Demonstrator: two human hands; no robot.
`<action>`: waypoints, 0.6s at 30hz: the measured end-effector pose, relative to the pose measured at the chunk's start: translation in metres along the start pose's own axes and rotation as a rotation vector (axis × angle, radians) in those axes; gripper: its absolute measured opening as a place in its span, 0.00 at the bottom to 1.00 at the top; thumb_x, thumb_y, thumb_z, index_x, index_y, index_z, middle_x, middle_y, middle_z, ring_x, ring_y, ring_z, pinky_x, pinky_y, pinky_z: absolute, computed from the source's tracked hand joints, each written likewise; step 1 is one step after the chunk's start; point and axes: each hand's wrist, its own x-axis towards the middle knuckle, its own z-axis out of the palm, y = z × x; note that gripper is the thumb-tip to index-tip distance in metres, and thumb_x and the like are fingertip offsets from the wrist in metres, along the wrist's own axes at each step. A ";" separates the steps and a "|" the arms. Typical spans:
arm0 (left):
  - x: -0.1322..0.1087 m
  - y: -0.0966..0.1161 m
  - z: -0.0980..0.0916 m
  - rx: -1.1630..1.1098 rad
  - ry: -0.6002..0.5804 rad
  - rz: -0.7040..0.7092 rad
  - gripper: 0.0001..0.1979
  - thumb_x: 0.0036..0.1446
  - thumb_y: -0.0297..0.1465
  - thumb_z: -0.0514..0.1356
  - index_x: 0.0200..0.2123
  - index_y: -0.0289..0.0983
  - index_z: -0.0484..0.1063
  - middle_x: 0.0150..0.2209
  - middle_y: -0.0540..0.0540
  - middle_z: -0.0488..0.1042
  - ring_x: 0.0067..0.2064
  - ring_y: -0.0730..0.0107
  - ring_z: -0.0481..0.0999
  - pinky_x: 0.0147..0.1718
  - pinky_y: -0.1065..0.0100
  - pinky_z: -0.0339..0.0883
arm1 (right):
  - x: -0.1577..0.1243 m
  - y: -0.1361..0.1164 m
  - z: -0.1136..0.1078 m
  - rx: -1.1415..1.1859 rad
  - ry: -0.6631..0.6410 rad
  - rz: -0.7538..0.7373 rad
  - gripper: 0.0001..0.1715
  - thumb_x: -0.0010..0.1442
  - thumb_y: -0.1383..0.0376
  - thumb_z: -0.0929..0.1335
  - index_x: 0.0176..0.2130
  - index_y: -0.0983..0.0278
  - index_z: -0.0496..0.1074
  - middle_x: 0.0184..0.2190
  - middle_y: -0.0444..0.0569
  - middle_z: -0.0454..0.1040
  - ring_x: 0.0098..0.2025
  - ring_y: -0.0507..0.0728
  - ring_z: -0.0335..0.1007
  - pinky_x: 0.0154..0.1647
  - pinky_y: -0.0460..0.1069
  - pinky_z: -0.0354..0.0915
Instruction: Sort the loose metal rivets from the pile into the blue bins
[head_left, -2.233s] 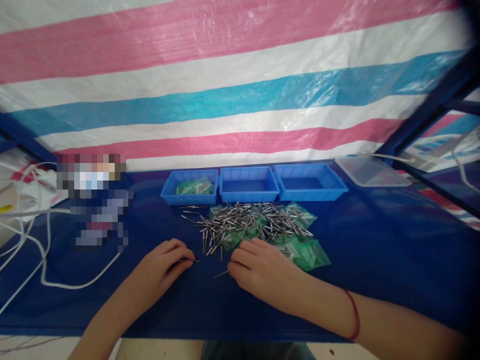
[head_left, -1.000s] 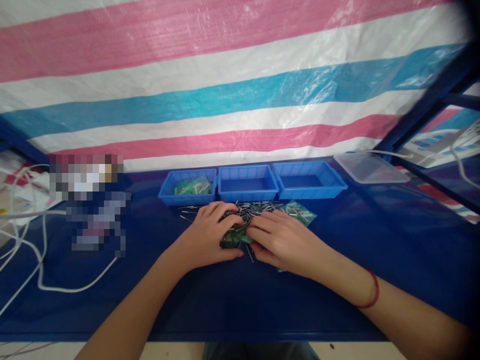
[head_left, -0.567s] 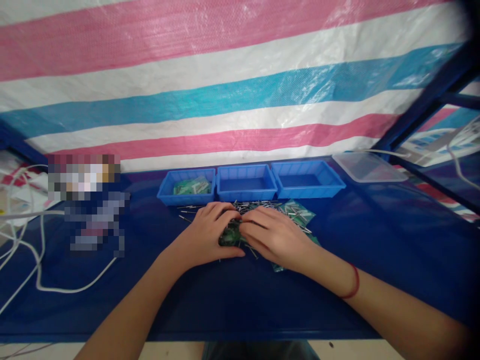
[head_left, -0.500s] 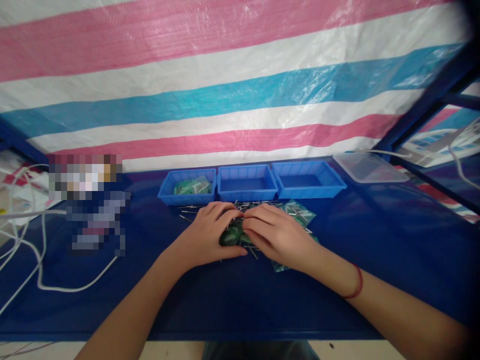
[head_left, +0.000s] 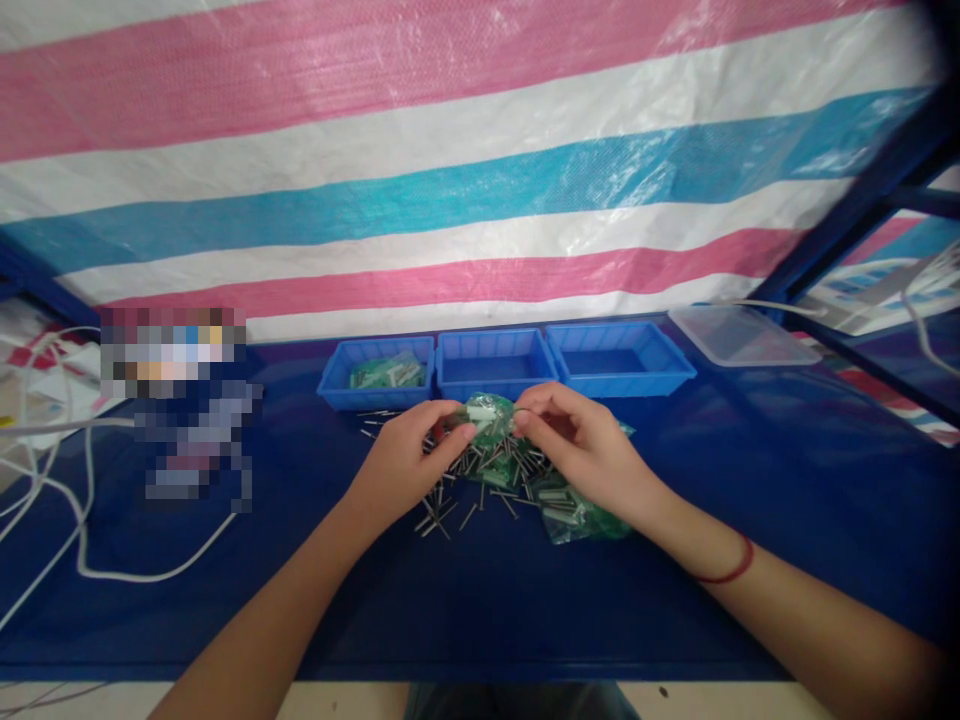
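Between my two hands is a small clear-and-green plastic bag [head_left: 489,416] with pale stick-like pieces inside. My left hand [head_left: 409,455] pinches its left edge between thumb and fingers. The right edge is pinched by my right hand [head_left: 581,440]. Under the bag lies a loose pile of metal screws or nails [head_left: 469,460], too small to tell which. Another green bag [head_left: 496,470] rests in that pile. Below my right hand, more bags [head_left: 566,510] with pale pieces lie on the blue table [head_left: 480,600].
Three blue bins stand along the back: the left bin [head_left: 375,400] holds similar bags, beside a middle bin [head_left: 495,382] and a right bin [head_left: 622,380]. A clear plastic lid [head_left: 739,337] lies at the back right. White cables [head_left: 150,577] run along the left.
My hands have risen from the pile and moved slightly apart, lifting a bag held between them. More of the loose metal pieces and the bags on the right now show.
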 end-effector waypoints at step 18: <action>0.001 -0.007 0.005 -0.428 -0.015 -0.231 0.17 0.60 0.44 0.56 0.38 0.36 0.73 0.22 0.53 0.71 0.25 0.73 0.71 0.28 0.72 0.65 | 0.002 -0.006 0.001 0.320 -0.072 0.297 0.17 0.56 0.53 0.69 0.38 0.63 0.69 0.25 0.43 0.73 0.18 0.47 0.63 0.14 0.43 0.58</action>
